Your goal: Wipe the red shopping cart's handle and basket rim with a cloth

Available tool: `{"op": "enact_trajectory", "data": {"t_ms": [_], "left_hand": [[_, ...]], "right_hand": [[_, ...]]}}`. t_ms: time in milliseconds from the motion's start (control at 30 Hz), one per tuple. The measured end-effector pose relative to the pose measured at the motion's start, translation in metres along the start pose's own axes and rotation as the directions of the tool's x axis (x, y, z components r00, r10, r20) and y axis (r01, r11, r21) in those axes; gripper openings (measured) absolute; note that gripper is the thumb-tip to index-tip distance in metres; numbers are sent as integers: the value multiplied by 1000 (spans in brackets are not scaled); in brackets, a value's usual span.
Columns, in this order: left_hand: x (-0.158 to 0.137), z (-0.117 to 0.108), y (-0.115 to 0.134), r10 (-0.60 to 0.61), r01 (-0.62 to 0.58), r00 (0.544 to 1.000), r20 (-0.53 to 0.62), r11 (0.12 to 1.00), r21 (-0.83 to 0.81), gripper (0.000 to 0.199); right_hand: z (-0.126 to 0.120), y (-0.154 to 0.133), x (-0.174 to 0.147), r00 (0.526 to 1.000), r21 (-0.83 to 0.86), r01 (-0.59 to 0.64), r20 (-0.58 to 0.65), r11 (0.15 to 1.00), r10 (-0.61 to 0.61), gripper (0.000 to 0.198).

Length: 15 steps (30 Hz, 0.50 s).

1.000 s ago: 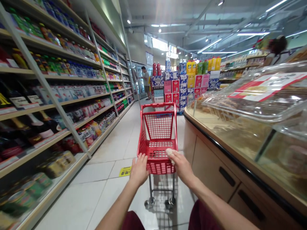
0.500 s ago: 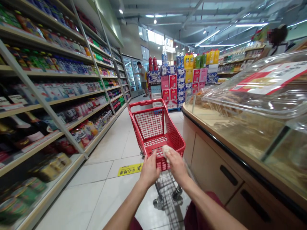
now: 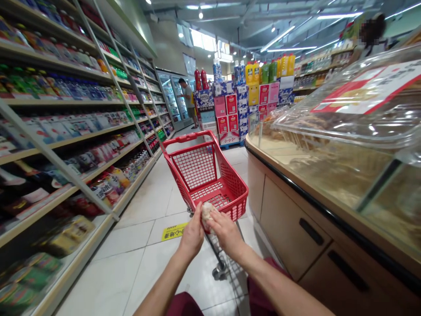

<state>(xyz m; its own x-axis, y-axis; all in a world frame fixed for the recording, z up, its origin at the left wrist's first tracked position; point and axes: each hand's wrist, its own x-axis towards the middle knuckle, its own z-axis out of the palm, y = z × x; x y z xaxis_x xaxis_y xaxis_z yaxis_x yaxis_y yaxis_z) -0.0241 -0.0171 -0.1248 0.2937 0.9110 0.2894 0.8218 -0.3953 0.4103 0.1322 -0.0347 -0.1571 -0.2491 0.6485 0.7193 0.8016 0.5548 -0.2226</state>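
A whitish, crumpled cloth [image 3: 207,211] is pressed between my two hands, in front of the near end of a red shopping cart [image 3: 232,186]. My right hand [image 3: 226,232] is closed on the cloth from the right, its fingers bent over it. From the left, my left hand [image 3: 192,232] lies against the same cloth with its fingers together. The cart's basket is red plastic mesh on a grey wheeled frame, with its handle at the far end. Whether my fingertips touch the cart's rim cannot be made out.
Shelves of bottles and packs [image 3: 95,123] line the left. A glass-topped counter [image 3: 296,193] with clear plastic food boxes [image 3: 355,101] runs along the right. Stacked drink cartons [image 3: 226,114] stand ahead. One person [image 3: 187,98] is by the fridges. A yellow floor sticker [image 3: 173,232] marks the tiles.
My hands have come together around the cloth, which was in my right hand alone. Both hands and the cart have shifted left in view, and the cart appears slightly turned.
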Motion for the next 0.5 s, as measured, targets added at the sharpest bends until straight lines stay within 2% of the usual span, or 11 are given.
{"op": "enact_trajectory", "data": {"t_ms": [100,167,233,300,333,400,500], "left_hand": [[-2,5,2,5,-6,1000,-24,1000,-16,75],[-11,12,6,46,-47,998,-49,999,-23,73],[-28,20,10,127,-128,991,-31,992,-17,74],[-48,25,8,193,-194,977,89,981,8,76],[-57,26,5,181,-189,968,173,982,30,77],[-75,23,-9,49,-88,946,320,990,107,72],[-102,11,-43,-251,160,906,339,948,275,61]], "right_hand": [[-8,18,-13,984,-65,-173,-57,983,170,39],[-9,25,-29,974,-95,-222,-77,970,215,42],[-4,20,-47,992,-88,-128,4,988,129,44],[2,9,-58,996,-53,-19,90,998,24,46],[3,4,-59,996,-38,-2,91,999,5,47],[2,-2,-51,1000,-3,-12,7,1000,12,47],[2,-2,-33,991,32,-47,-124,998,50,44]]}}
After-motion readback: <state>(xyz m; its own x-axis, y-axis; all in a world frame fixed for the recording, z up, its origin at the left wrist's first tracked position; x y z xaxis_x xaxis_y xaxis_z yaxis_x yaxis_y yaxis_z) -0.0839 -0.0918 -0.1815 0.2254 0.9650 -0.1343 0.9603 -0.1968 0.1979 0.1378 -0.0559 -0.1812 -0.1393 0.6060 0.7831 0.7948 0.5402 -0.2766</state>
